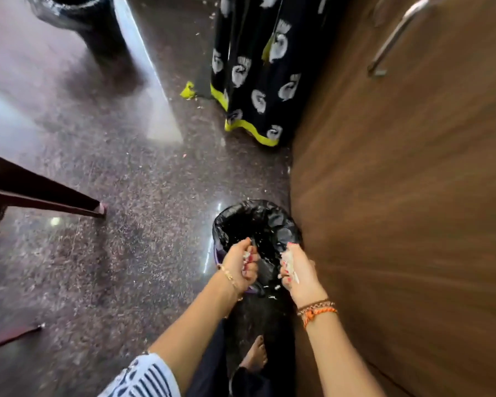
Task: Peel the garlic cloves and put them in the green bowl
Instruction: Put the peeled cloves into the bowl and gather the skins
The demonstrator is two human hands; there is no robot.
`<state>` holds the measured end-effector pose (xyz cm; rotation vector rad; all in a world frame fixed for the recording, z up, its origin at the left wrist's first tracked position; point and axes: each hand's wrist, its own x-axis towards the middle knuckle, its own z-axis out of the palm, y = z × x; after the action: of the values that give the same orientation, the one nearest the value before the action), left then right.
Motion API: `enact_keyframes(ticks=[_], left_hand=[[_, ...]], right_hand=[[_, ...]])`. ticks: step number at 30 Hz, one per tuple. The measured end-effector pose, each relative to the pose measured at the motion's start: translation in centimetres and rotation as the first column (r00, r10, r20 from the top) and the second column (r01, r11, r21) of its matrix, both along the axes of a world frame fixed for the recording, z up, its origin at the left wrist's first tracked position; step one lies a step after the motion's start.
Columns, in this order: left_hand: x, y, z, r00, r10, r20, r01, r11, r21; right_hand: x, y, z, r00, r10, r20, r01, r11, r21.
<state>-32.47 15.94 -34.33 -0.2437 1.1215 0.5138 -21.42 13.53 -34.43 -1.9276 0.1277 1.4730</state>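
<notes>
Both my hands hang over a small bin lined with a black plastic bag [258,222] on the floor. My left hand [241,265] has its fingers curled round a few white garlic skins [246,255]. My right hand [294,270] also grips a bunch of white papery garlic skins [289,263]. White flakes lie inside the bag and on its near rim. No green bowl and no garlic cloves are in view.
A brown wooden cabinet [398,196] with a metal handle [395,35] stands right beside the bin. Another person's black patterned skirt [255,70] hangs at the back. A dark chair leg [55,199] is at the left, a second black bin [78,15] far left. My bare foot [255,356] is below.
</notes>
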Motion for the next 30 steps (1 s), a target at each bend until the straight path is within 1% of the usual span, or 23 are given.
enact_keyframes(ticks=[2,3,5,6,8,10,11,12,13,14,15,16,17,18,20,21,22,23,25,26,28,29,30], left_hand=[[0.8,1.6,-5.4,0.995,-0.022,-0.099,0.021,1.000,-0.016],[1.3,2.4,-7.8,0.985,-0.029,-0.168,0.026,0.999,-0.022],[2.1,3.9,-13.0,0.958,-0.048,-0.284,0.044,0.999,-0.022],[2.3,4.5,-15.0,0.946,-0.056,-0.320,0.053,0.998,-0.017],[2.7,5.3,-18.7,0.929,-0.035,-0.368,0.028,0.999,-0.023],[3.0,6.2,-21.3,0.923,-0.004,-0.385,-0.003,1.000,-0.019],[3.0,6.6,-22.0,0.930,0.010,-0.367,-0.016,1.000,-0.012],[2.9,6.9,-22.5,0.929,0.010,-0.369,-0.009,1.000,0.003],[2.9,7.2,-22.9,0.915,-0.014,-0.404,0.022,1.000,0.015],[2.8,7.3,-23.8,0.872,-0.079,-0.484,0.103,0.994,0.024],[2.7,7.3,-24.5,0.809,-0.127,-0.573,0.182,0.983,0.038],[2.5,7.3,-25.0,0.752,-0.163,-0.638,0.242,0.970,0.037],[2.4,7.3,-25.3,0.713,-0.192,-0.675,0.282,0.959,0.025],[2.3,7.4,-25.6,0.698,-0.220,-0.681,0.310,0.951,0.011],[2.2,7.7,-25.7,0.707,-0.271,-0.653,0.350,0.937,-0.011],[2.2,7.9,-25.5,0.692,-0.327,-0.643,0.408,0.912,-0.025],[2.1,7.8,-25.5,0.668,-0.375,-0.643,0.469,0.883,-0.028],[2.0,7.8,-25.5,0.646,-0.387,-0.658,0.508,0.861,-0.008],[1.4,7.5,-25.4,0.647,-0.359,-0.673,0.503,0.864,0.023],[1.1,7.4,-25.5,0.649,-0.352,-0.675,0.490,0.872,0.016],[0.6,7.4,-25.1,0.650,-0.361,-0.669,0.477,0.879,-0.012],[0.6,7.4,-24.8,0.650,-0.356,-0.672,0.478,0.879,-0.003],[0.5,7.4,-24.8,0.623,-0.363,-0.693,0.508,0.861,0.006]], right_hand=[[0.2,1.8,-5.2,0.995,0.017,0.097,-0.011,0.998,-0.064],[0.5,2.5,-7.4,0.990,0.072,0.122,-0.061,0.994,-0.092],[1.1,3.8,-11.5,0.973,0.218,0.080,-0.209,0.972,-0.106],[1.4,4.3,-12.7,0.964,0.262,0.052,-0.256,0.961,-0.106],[2.1,5.0,-16.3,0.941,0.327,0.085,-0.316,0.941,-0.121],[2.3,5.1,-19.3,0.941,0.300,0.158,-0.283,0.951,-0.124],[2.3,5.2,-20.5,0.917,0.327,0.227,-0.302,0.943,-0.139],[2.3,5.3,-21.6,0.878,0.367,0.307,-0.333,0.929,-0.159],[2.3,5.5,-22.4,0.795,0.449,0.407,-0.399,0.893,-0.206],[2.4,5.8,-22.9,0.690,0.525,0.499,-0.465,0.849,-0.251],[2.4,6.2,-23.0,0.615,0.572,0.544,-0.494,0.816,-0.300],[2.4,6.4,-22.7,0.591,0.597,0.542,-0.502,0.798,-0.332],[2.4,6.5,-22.9,0.616,0.613,0.495,-0.511,0.789,-0.341],[2.3,6.6,-23.1,0.648,0.628,0.430,-0.539,0.778,-0.324],[1.7,6.3,-23.4,0.714,0.629,0.306,-0.574,0.777,-0.258],[1.5,6.1,-23.5,0.726,0.622,0.294,-0.579,0.783,-0.226],[1.3,5.7,-23.3,0.717,0.618,0.322,-0.580,0.786,-0.216],[1.3,5.3,-23.1,0.707,0.588,0.392,-0.555,0.806,-0.206],[1.4,4.5,-22.7,0.675,0.505,0.538,-0.492,0.851,-0.183],[1.5,4.4,-22.6,0.681,0.473,0.560,-0.469,0.868,-0.163],[1.4,4.8,-21.8,0.748,0.407,0.523,-0.409,0.905,-0.119],[1.5,5.0,-21.8,0.744,0.401,0.535,-0.402,0.908,-0.120],[1.5,5.4,-21.6,0.681,0.461,0.569,-0.449,0.876,-0.174]])
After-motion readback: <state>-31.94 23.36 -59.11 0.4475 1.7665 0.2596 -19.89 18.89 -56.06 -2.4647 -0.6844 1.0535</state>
